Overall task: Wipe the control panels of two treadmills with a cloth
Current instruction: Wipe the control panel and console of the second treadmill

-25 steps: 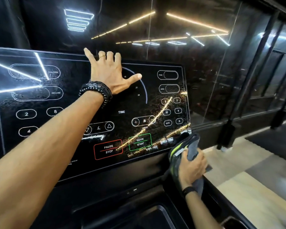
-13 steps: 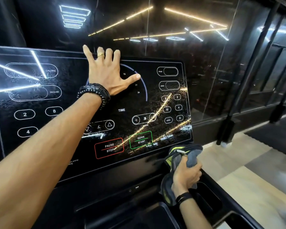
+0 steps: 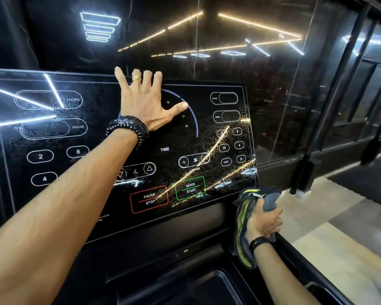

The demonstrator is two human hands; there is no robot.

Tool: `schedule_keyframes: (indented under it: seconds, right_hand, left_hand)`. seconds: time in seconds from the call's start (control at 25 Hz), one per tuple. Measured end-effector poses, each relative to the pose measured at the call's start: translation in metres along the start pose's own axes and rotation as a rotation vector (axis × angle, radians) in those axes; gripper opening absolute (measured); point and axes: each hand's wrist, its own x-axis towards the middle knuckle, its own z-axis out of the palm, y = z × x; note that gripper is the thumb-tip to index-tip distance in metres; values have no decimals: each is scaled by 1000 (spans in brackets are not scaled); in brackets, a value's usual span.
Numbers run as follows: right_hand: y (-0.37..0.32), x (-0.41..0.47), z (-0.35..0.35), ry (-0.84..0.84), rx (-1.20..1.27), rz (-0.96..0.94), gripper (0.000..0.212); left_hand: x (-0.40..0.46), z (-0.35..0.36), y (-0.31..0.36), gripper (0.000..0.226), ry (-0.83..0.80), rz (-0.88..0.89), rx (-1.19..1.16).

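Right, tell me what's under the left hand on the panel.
The left hand lies flat on the panel, covering most of the round dial. Only the arc with 15, 21 and 24 shows; the markings beneath the palm are hidden.

The control panel (image 3: 110, 137) is glossy black with white outlined buttons, a red PAUSE STOP box and a green QUICK START box. The cloth (image 3: 244, 219) is grey with lime-yellow stripes. The ring (image 3: 136, 78) is gold; the beaded bracelet (image 3: 130, 126) is black.

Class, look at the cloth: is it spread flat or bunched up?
Bunched up. The cloth is crumpled in the right hand, its folds hanging beside the wrist, below the control panel.
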Motion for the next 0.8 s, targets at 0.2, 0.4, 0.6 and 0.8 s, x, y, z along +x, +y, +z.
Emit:
schedule_keyframes:
  seconds: [0.2, 0.4, 0.6, 0.8]
  right_hand:
    - [32, -16, -14, -199, 1, -132, 35]
    - [20, 27, -62, -348, 149, -412, 33]
    - [37, -25, -56, -641, -476, -1609, 70]
    - [36, -62, -24, -582, -375, -1999, 47]
  left_hand:
    - [-1, 0, -2, 110, -17, 6, -13]
    - [-9, -9, -12, 99, -34, 36, -86]
    - [-60, -17, -28, 81, 113, 91, -97]
    - [-103, -33, -72, 71, 210, 55, -15]
